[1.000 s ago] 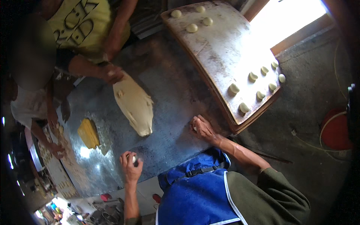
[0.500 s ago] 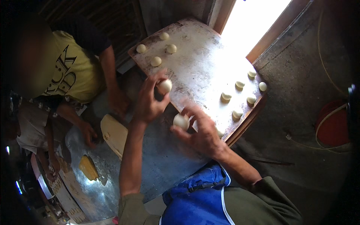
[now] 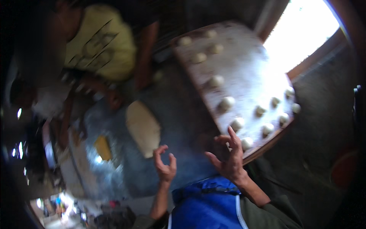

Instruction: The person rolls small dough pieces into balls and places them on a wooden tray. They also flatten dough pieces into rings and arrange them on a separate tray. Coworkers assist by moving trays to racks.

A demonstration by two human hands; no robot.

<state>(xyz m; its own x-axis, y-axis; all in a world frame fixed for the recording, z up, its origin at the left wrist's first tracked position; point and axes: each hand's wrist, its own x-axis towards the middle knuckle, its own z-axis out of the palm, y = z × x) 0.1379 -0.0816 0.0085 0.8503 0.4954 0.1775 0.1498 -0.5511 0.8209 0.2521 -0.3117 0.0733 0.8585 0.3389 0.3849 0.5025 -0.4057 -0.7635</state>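
both hands lowered since 0.5 s ago, dough balls gone from them | left hand [image 3: 164, 166] open, empty | right hand [image 3: 228, 160] open, empty, beside floured wooden board [image 3: 244, 72] | small pale dough ball [image 3: 247, 143] nearest

Pale dough balls [image 3: 227, 102], seemingly whitish floured board [image 3: 244, 65]

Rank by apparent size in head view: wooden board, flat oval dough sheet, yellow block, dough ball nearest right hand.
1. Floured wooden board
2. Flat oval dough sheet
3. Yellow block
4. Dough ball by the right hand
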